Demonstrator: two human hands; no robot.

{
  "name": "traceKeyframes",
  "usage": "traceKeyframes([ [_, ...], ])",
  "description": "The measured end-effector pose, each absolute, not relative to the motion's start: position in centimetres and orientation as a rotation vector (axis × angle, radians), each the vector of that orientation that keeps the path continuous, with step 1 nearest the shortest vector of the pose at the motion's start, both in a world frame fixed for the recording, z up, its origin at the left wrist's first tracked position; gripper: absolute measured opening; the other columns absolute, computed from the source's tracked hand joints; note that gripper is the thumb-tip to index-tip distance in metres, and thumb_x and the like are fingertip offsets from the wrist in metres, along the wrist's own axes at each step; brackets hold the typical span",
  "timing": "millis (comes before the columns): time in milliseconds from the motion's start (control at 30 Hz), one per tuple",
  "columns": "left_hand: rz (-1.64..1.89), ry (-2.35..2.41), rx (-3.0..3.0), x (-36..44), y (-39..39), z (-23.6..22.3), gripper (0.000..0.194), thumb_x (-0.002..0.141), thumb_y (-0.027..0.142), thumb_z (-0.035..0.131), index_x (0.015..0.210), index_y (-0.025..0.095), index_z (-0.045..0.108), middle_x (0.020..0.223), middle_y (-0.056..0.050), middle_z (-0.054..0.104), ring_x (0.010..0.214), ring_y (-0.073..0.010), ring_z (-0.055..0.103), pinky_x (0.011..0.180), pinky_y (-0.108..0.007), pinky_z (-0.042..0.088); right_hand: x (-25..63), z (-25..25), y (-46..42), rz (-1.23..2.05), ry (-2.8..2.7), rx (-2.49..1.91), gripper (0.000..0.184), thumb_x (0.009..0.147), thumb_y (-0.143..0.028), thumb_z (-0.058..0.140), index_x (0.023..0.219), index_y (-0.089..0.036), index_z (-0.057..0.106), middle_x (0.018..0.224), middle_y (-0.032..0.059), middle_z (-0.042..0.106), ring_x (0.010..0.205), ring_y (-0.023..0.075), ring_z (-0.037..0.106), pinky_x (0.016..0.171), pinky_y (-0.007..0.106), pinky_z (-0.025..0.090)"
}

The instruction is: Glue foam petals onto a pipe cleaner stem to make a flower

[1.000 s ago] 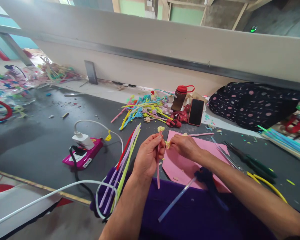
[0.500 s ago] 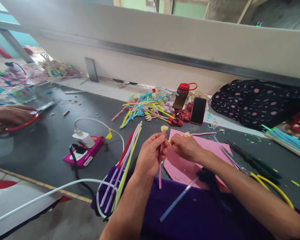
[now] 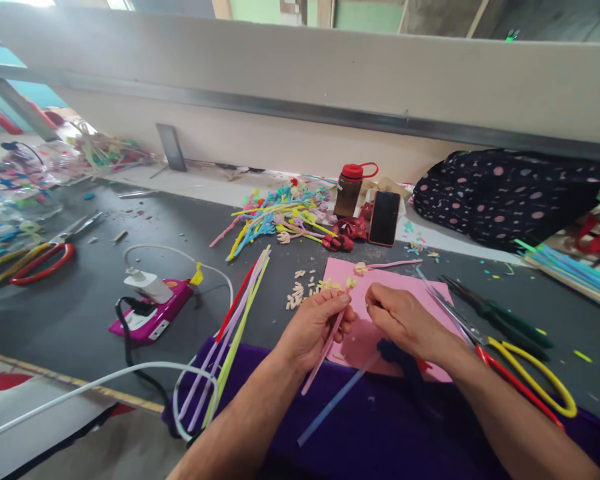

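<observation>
My left hand (image 3: 325, 327) is closed around a thin pink stem (image 3: 319, 367), which slants down toward me. Small yellow petal-like bits (image 3: 350, 283) show just above its fingertips, but whether they are attached to the stem I cannot tell. To its right, my right hand (image 3: 407, 320) is curled, thumb and fingers pinched together over a pink foam sheet (image 3: 353, 340). A tiny pale speck shows at its fingertips, too small to name. On the sheet's far edge lies another pink stem (image 3: 393, 265) with a cream blossom-like end. Small cream pieces (image 3: 295, 295) are scattered beyond my left hand.
Scissors (image 3: 530, 373) and dark green-handled pliers (image 3: 505, 320) lie at right. A clear stick (image 3: 330, 410) rests on purple cloth. Behind are coloured stems (image 3: 280, 217), a bottle (image 3: 349, 193) and a phone (image 3: 384, 219). At left sit a magenta power strip (image 3: 163, 313) and more scissors (image 3: 45, 257).
My hands have moved lower and farther apart, and the pink stem tilts more. The cream pieces have come into sight. Another person's hand has left the scissors at far left, which now lie on the table.
</observation>
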State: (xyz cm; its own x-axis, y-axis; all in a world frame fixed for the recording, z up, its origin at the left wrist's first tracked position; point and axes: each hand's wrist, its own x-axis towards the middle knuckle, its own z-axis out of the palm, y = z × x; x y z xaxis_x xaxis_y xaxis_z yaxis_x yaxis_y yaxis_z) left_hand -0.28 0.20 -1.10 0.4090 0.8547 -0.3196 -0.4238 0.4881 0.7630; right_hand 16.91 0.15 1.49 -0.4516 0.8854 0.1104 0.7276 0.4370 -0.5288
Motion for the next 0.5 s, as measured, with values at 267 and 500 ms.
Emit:
traceKeyframes([
  [267,0.929,0.724,0.706,2.1,1.4,0.4,0.016,0.074,0.027,0.061,0.07,0.012,0.057,0.064,0.0,0.055,0.05,-0.0056,0.05,0.039,-0.014,0.037,18.0,2.4,0.6,0.569,-2.183,-1.299,0.015,0.08,-0.013,0.042,0.067,-0.018,0.049,0.059,-0.0049,0.049,0.054,0.0088,0.046,0.053,0.019,0.032],
  [500,0.988,0.763,0.652,2.7,1.5,-1.2,0.019,0.065,0.026,0.069,0.069,0.014,0.056,0.057,0.003,0.053,0.045,-0.0045,0.046,0.038,-0.013,0.036,17.9,2.2,1.1,0.582,-2.211,-1.333,0.019,0.078,-0.016,0.047,0.061,-0.018,0.054,0.056,-0.0045,0.052,0.052,0.0086,0.047,0.051,0.019,0.032],
])
